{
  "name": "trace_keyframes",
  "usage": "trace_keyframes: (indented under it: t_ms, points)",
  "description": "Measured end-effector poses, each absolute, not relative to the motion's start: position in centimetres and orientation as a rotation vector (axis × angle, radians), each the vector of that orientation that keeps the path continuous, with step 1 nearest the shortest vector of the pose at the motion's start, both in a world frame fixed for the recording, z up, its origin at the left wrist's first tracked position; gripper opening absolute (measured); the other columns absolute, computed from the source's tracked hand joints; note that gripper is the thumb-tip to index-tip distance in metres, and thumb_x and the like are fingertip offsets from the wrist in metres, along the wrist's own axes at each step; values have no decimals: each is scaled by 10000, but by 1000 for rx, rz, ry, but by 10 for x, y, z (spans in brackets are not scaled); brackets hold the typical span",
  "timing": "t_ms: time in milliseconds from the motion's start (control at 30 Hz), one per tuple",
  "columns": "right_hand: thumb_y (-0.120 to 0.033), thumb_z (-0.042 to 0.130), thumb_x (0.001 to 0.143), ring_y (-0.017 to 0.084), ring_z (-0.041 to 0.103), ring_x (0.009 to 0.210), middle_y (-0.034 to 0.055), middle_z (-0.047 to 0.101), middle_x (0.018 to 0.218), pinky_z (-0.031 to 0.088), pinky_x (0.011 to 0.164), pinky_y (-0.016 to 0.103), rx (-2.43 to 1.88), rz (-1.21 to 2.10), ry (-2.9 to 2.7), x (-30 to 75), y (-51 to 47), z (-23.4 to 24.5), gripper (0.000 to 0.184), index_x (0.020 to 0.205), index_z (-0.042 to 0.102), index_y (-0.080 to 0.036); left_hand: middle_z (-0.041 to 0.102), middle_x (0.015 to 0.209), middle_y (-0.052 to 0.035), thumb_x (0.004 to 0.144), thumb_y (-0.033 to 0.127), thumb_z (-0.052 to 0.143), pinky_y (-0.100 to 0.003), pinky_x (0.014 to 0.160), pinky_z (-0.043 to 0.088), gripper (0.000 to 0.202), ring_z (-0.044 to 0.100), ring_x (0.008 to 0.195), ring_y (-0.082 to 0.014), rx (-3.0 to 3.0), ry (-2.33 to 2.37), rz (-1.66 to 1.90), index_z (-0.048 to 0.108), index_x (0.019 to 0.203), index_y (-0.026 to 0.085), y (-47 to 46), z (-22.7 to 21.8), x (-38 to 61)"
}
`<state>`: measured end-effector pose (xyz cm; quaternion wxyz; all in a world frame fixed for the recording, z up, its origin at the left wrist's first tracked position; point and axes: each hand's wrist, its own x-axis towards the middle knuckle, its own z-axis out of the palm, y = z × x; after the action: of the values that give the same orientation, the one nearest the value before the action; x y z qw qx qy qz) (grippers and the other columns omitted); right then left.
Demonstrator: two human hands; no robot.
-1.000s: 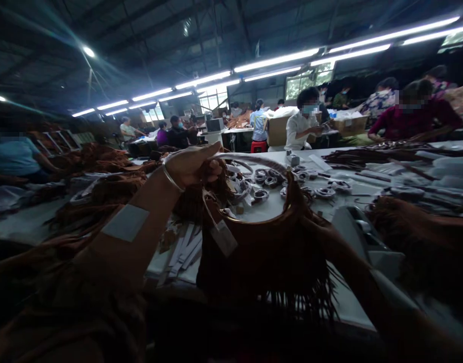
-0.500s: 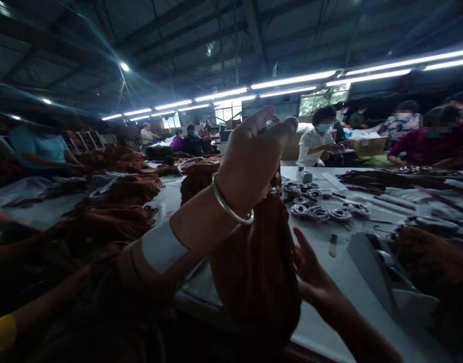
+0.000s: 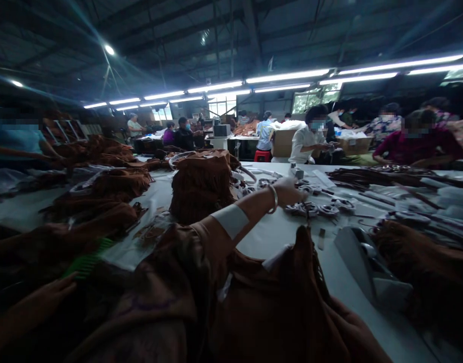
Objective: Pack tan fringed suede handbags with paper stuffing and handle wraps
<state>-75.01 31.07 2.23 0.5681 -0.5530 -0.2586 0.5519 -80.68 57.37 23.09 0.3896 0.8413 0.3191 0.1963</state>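
Observation:
My left hand (image 3: 290, 190) is stretched far forward over the white table (image 3: 276, 232), a silver bangle on its wrist, and reaches the coiled straps (image 3: 310, 207). I see it from behind, so its fingers are hidden. A brown fringed bag (image 3: 280, 292) lies close in front of me at the table's near edge, one corner peaked up. My right hand (image 3: 339, 320) is pressed against the bag's right side and grips it, with the fingers tucked out of sight behind the leather.
A pile of brown fringed bags (image 3: 201, 184) stands mid-table, with more bags (image 3: 114, 186) to the left. A grey tape dispenser (image 3: 371, 267) sits to the right. Another person's hand (image 3: 30, 307) holds a green comb (image 3: 88, 262) at lower left. Several workers sit at the far tables.
My left hand has dropped from its raised position and reached forward to the coiled straps. The bag that hung from it now lies low in front of me.

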Motion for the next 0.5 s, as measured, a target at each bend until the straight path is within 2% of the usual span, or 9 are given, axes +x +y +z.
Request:
trace_keyframes:
  t_ms: [67,133,167,267,333,433,500]
  points:
    - [-569,693,683,344,741,842,87,787,834,597,739,420,-1538,1234,-734,-719,299,-11,486,985,772,-196,726,1024,-134,811,250,698,-362,868,533,235,677,965,-256,2266,896,320,706,1008,124,581,186,-813]
    - [-547,646,682,331,745,818,71,790,828,599,685,381,-1749,1069,-899,-680,288,-36,418,931,778,-239,699,1144,-157,796,263,701,-384,1005,475,292,624,1144,-297,2363,1003,199,705,1054,126,587,143,-831]
    - [-528,630,705,320,747,816,67,791,851,597,665,364,-1868,934,-993,-661,285,-43,385,941,775,-260,687,1180,-162,788,288,707,-381,1029,461,321,602,1192,-308,2396,1059,135,705,1068,131,591,124,-843]
    - [-457,548,806,299,737,874,111,773,976,592,733,369,-2098,344,-1224,-621,291,-35,342,960,762,-239,701,1144,-168,777,358,707,-361,958,504,365,645,1127,-308,2425,1211,-53,705,1064,132,605,74,-874]
    - [-426,503,849,298,715,956,149,739,1085,576,831,399,-2114,71,-1347,-620,310,-15,367,994,750,-197,724,1089,-135,785,396,694,-316,878,528,364,682,1040,-273,2414,1271,-122,704,1058,155,614,49,-885]
    - [-408,498,898,274,664,1092,127,694,1226,536,935,397,-1993,105,-1640,-648,348,16,367,1119,723,-220,735,1059,-101,796,423,664,-266,801,525,352,694,985,-235,2401,1333,-145,704,1050,183,625,25,-890]
    - [-363,568,867,286,622,1153,92,721,1167,480,1007,431,-1895,213,-1913,-670,368,28,296,1088,737,-263,743,1003,-107,779,374,663,-257,748,519,288,700,940,-235,2394,1371,-165,720,981,177,630,16,-893]
